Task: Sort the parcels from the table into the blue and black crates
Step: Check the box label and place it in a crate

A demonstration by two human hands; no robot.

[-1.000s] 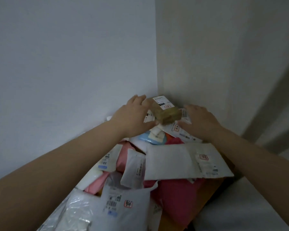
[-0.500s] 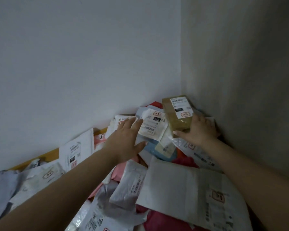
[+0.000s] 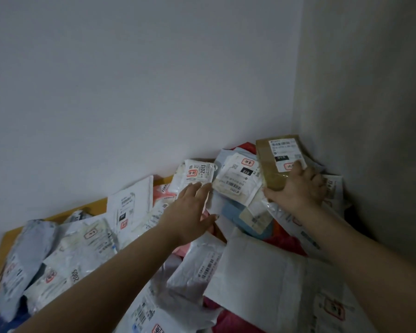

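Labels read "010" on the brown box [image 3: 277, 162] — right hand [image 3: 298, 188] grips it; left hand [image 3: 190, 212], fingers spread, hovers over bagged parcels [image 3: 199, 174] marked "2013".

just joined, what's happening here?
A person is working through a heap of parcels on a table in a wall corner. The right hand grips a brown box at the back of the pile. The left hand reaches, fingers straight, towards white labelled packets. No crates are in view.

R hand [image 3: 296, 191] grips brown box [image 3: 271, 164], L hand [image 3: 190, 212] open over parcels [image 3: 87, 246]
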